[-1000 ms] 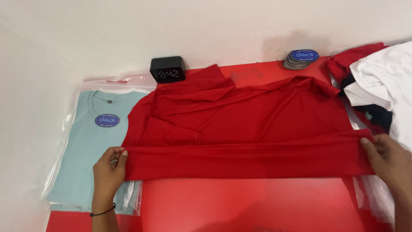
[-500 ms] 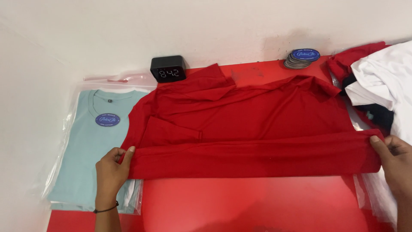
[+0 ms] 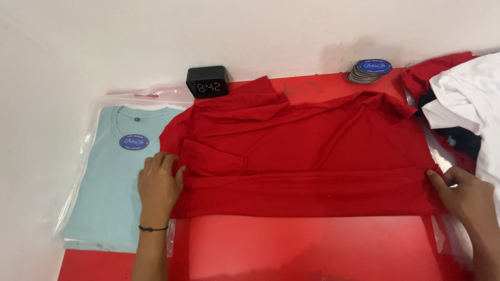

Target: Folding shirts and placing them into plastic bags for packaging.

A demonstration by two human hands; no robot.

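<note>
Fold of red shirt (image 3: pixel 307 156) pushed further up; left hand (image 3: pixel 158 184) flattened on it.

A red shirt (image 3: pixel 307 156) lies spread on the red table (image 3: pixel 312 250), its lower edge folded up into a band. The left hand (image 3: pixel 158 187) and the right hand (image 3: pixel 463 195) press the band's two ends. A bagged light blue shirt (image 3: pixel 109 177) lies just beside the left hand.

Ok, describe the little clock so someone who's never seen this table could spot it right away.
Start at the red table and follow its far edge along the white wall. The clock stands there, just beyond the red shirt and right of the bagged pale blue shirt. It is the only black, boxy thing, with a lit digital face.
</note>
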